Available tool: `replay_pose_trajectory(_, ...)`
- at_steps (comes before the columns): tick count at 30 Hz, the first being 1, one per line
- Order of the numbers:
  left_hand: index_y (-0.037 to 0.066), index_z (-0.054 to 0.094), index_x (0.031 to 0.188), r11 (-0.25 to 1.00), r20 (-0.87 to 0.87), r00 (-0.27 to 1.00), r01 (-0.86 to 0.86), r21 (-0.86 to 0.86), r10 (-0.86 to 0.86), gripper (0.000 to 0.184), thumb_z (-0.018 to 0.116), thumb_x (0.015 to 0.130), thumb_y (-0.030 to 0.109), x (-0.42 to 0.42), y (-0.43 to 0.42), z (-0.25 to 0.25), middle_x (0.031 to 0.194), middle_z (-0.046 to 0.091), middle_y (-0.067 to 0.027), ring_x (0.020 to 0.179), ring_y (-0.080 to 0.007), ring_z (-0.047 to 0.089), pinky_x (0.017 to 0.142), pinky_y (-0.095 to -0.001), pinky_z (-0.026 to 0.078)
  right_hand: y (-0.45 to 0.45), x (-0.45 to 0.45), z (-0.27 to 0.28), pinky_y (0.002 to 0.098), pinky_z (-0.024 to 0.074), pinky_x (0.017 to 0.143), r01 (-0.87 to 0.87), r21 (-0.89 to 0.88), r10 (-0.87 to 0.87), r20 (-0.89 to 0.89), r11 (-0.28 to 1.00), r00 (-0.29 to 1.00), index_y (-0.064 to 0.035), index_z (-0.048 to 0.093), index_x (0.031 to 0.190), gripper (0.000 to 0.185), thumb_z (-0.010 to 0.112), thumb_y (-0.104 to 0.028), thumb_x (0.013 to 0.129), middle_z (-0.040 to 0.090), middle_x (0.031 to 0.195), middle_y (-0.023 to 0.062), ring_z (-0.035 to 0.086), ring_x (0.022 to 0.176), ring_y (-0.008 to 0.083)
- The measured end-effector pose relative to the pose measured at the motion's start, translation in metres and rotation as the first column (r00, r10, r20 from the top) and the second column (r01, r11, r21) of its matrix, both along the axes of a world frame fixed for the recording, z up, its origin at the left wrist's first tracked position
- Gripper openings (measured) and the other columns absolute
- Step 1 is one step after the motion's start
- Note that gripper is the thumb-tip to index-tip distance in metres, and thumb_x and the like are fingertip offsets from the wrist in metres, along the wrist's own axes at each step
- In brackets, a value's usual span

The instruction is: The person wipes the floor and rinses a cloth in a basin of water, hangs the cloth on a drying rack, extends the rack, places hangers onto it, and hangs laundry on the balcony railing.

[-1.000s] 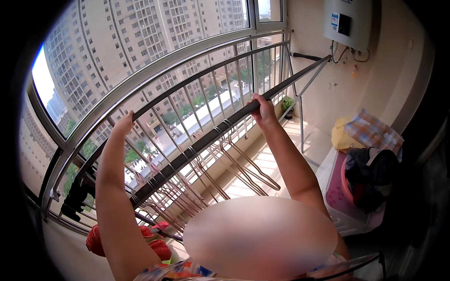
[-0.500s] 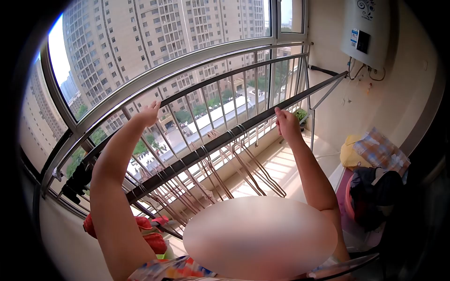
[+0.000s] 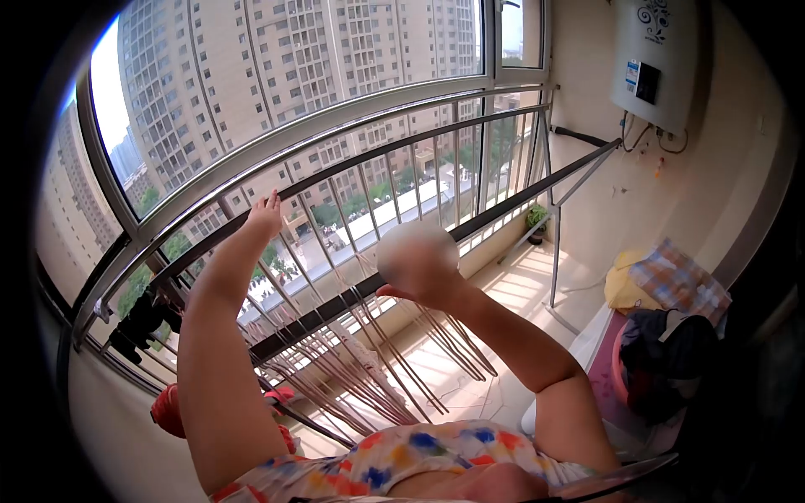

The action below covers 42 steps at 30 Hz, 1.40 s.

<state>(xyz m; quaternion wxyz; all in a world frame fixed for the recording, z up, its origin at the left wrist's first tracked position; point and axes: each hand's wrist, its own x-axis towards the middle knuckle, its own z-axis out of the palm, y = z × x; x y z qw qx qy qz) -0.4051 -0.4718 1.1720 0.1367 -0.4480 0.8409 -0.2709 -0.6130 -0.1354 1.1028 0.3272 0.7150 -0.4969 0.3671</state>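
Right hand [image 3: 423, 272] has shifted leftward along the near bar [image 3: 537, 189] of the drying rack, from a bare stretch to just beside the hangers [image 3: 390, 352], so it is now within reach of them. Its thumb juts out to the left, but blur covers the fingers, and whether they close on anything cannot be told.

Left hand [image 3: 267, 216] is beyond the near bar, up at the far bar [image 3: 411, 141]. Its fingers look straight and slightly apart rather than wrapped round; how firmly they touch is unclear.

The hangers hang from the near bar, below and to the left of the right hand, many crowded toward the left end and a smaller bunch partly behind the hand. Dark cloth [image 3: 138, 329] hangs left of the near bar. Well to the right of that bar, dark clothes [image 3: 658, 348] fill a pink basin [image 3: 619, 373], with yellow cloth [image 3: 625, 283] and checked cloth [image 3: 679, 281] behind them.
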Motion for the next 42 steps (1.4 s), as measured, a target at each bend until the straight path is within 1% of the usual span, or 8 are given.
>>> replay_pose_trajectory(8, 0.004, 0.015, 0.142, 0.999, -0.044, 0.999, -0.03, 0.021, 0.031, 0.059, 0.034, 0.086, 0.012, -0.006, -0.029, -0.007, 0.15, 0.005, -0.0086, 0.132, -0.0351, 0.025, 0.108, -0.0402, 0.024, 0.01, 0.007, 0.006, 0.0478, 0.0363, 0.086, -0.165, -0.05, 0.171, 0.138, 0.985, 0.976, -0.0096, 0.057, 0.092, 0.053, 0.053, -0.06, 0.074, 0.054, 0.099, 0.0114, 0.049, 0.097, 0.0329)
replay_pose_trajectory(11, 0.005, 0.014, 0.142, 0.998, -0.054, 0.997, -0.054, 0.024, 0.055, 0.06, 0.034, 0.086, 0.012, -0.001, -0.036, -0.011, 0.151, 0.005, -0.0066, 0.133, -0.0351, 0.025, 0.108, -0.04, 0.023, 0.019, 0.009, -0.002, 0.0495, 0.0326, 0.094, -0.073, 0.101, 0.062, 0.108, 0.992, 0.992, -0.0115, 0.055, 0.112, 0.064, 0.064, -0.059, 0.069, 0.051, 0.115, 0.0123, 0.046, 0.111, 0.0332)
replay_pose_trajectory(16, 0.008, 0.015, 0.143, 0.992, -0.079, 0.989, -0.127, 0.002, 0.126, 0.06, 0.035, 0.086, 0.012, 0.007, -0.058, -0.042, 0.151, 0.005, -0.0036, 0.133, -0.0349, 0.024, 0.108, -0.0399, 0.023, 0.032, 0.024, -0.026, 0.0526, 0.0347, 0.089, -0.08, 0.063, 0.072, 0.13, 0.995, 0.989, -0.0088, 0.061, 0.096, 0.06, 0.059, -0.063, 0.07, 0.055, 0.101, 0.0132, 0.051, 0.098, 0.0344)
replay_pose_trajectory(20, 0.009, 0.018, 0.143, 0.995, -0.111, 0.989, -0.096, 0.024, 0.098, 0.058, 0.033, 0.087, 0.014, 0.019, -0.058, -0.043, 0.151, 0.007, -0.0031, 0.133, -0.0351, 0.025, 0.108, -0.0393, 0.022, 0.038, 0.024, -0.028, 0.0508, 0.0331, 0.092, -0.09, 0.233, 0.052, 0.165, 0.968, 0.985, -0.014, 0.06, 0.101, 0.057, 0.061, -0.062, 0.069, 0.055, 0.107, 0.0112, 0.048, 0.105, 0.033)
replay_pose_trajectory(31, 0.011, 0.024, 0.141, 0.994, -0.193, 0.976, -0.108, -0.009, 0.105, 0.053, 0.032, 0.089, 0.017, 0.015, -0.058, -0.049, 0.15, 0.011, -0.0022, 0.13, -0.0364, 0.028, 0.108, -0.0413, 0.022, 0.029, 0.022, -0.039, 0.0517, 0.0335, 0.091, -0.082, 0.069, 0.07, 0.169, 0.994, 0.983, -0.0117, 0.061, 0.098, 0.061, 0.057, -0.066, 0.071, 0.055, 0.105, 0.0119, 0.049, 0.103, 0.0339)
replay_pose_trajectory(35, 0.012, 0.027, 0.14, 0.978, -0.107, 0.983, -0.133, 0.158, 0.151, 0.055, 0.039, 0.087, 0.02, -0.01, -0.023, -0.019, 0.149, 0.015, -0.0086, 0.13, -0.0392, 0.027, 0.105, -0.0479, 0.025, 0.03, 0.024, -0.043, 0.0533, 0.0294, 0.093, 0.005, 0.032, -0.006, 0.032, 0.999, 0.999, -0.0116, 0.058, 0.104, 0.061, 0.052, -0.065, 0.075, 0.051, 0.11, 0.0127, 0.045, 0.108, 0.0324)
replay_pose_trajectory(37, 0.017, 0.024, 0.141, 0.959, 0.011, 0.997, -0.079, 0.272, 0.079, 0.056, 0.041, 0.088, 0.024, -0.03, 0.003, 0.003, 0.147, 0.018, -0.0108, 0.134, -0.0407, 0.016, 0.104, -0.0538, 0.023, 0.032, 0.027, -0.037, 0.0524, 0.0266, 0.095, 0.05, 0.006, -0.05, -0.018, 0.999, 0.999, -0.0136, 0.057, 0.105, 0.058, 0.047, -0.064, 0.079, 0.049, 0.114, 0.0101, 0.041, 0.112, 0.0318)
replay_pose_trajectory(42, 0.014, 0.024, 0.141, 0.874, -0.21, 0.948, 0.304, 0.379, -0.239, 0.059, 0.046, 0.091, 0.037, -0.078, 0.096, 0.029, 0.147, 0.02, -0.0125, 0.135, -0.0318, 0.019, 0.108, -0.0483, 0.017, 0.051, 0.021, -0.015, 0.0486, 0.0265, 0.098, -0.083, 0.131, 0.079, 0.03, 0.988, 0.996, -0.013, 0.054, 0.117, 0.061, 0.048, -0.062, 0.08, 0.044, 0.119, 0.0098, 0.037, 0.117, 0.0293)
